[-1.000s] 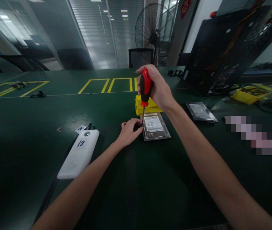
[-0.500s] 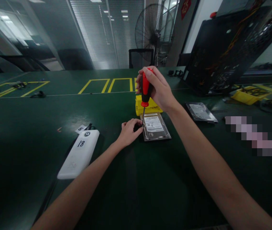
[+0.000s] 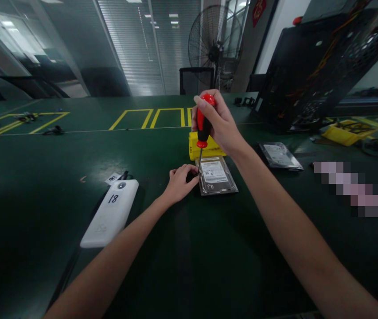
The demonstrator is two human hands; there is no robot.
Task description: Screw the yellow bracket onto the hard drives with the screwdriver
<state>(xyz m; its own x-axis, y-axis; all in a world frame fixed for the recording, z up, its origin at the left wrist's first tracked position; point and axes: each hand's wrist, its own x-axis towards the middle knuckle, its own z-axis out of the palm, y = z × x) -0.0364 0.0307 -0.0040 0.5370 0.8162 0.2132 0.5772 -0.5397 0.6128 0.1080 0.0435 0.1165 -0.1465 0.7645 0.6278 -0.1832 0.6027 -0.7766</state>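
Note:
A silver hard drive (image 3: 220, 182) with a white label lies flat on the green table. My right hand (image 3: 224, 126) is wrapped round the red and black handle of a screwdriver (image 3: 204, 119), with the thumb near the top of the handle. The screwdriver stands nearly upright, its tip down at the drive's left edge. There, my left hand (image 3: 182, 182) is closed, thumb and fingertips against the edge beside the tip. Any screw under the tip is too small to make out. Directly behind the drive sits a yellow box-like object (image 3: 194, 148), partly hidden by my right hand.
A second hard drive (image 3: 280, 156) lies to the right. At the left is a white power bank-like device (image 3: 111, 217) marked 18, with a cable. A black computer case (image 3: 288, 75) and a yellow tray (image 3: 344, 133) of cables stand at the back right.
My right hand has turned slightly round the screwdriver handle, and its thumb has shifted up and left. The left hand and the hard drive stay in place.

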